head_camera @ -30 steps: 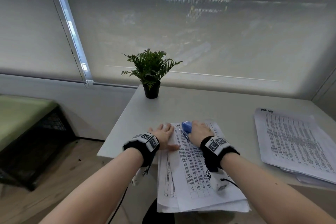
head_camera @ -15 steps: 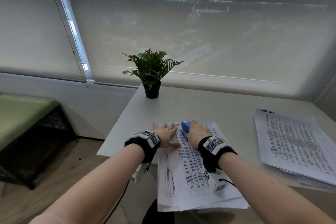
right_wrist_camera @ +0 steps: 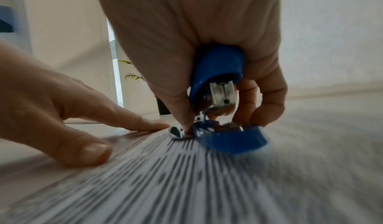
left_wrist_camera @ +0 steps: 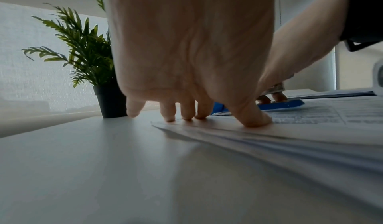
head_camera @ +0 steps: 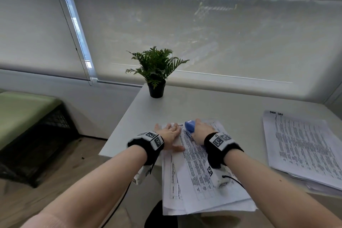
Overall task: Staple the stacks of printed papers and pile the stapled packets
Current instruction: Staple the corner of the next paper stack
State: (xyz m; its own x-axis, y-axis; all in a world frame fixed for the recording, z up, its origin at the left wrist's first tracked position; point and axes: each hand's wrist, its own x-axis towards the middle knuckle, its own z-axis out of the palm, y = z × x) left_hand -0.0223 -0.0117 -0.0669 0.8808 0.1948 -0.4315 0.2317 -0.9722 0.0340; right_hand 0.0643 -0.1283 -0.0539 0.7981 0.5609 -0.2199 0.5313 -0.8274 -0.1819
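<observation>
A pile of printed papers [head_camera: 196,177] lies on the white desk [head_camera: 212,109] in front of me, overhanging its near edge. My left hand [head_camera: 169,133] lies flat on the pile's top left corner, fingers straight and pressing the sheets [left_wrist_camera: 207,129] down. My right hand [head_camera: 200,131] grips a blue stapler [head_camera: 190,126] at the top edge of the upper sheet. In the right wrist view the stapler [right_wrist_camera: 219,73] stands with its jaws apart, thumb and fingers curled round it, its blue base [right_wrist_camera: 234,140] on the printed page [right_wrist_camera: 186,178].
A second stack of printed papers [head_camera: 303,146] lies at the desk's right side. A small potted fern [head_camera: 156,72] stands at the desk's far left corner by the window blind. A green-topped black bench [head_camera: 27,127] sits on the floor to the left.
Both hands have stayed on the pile's top corner. The right hand with the stapler has shifted slightly forward; the left hand keeps pressing the sheets.
</observation>
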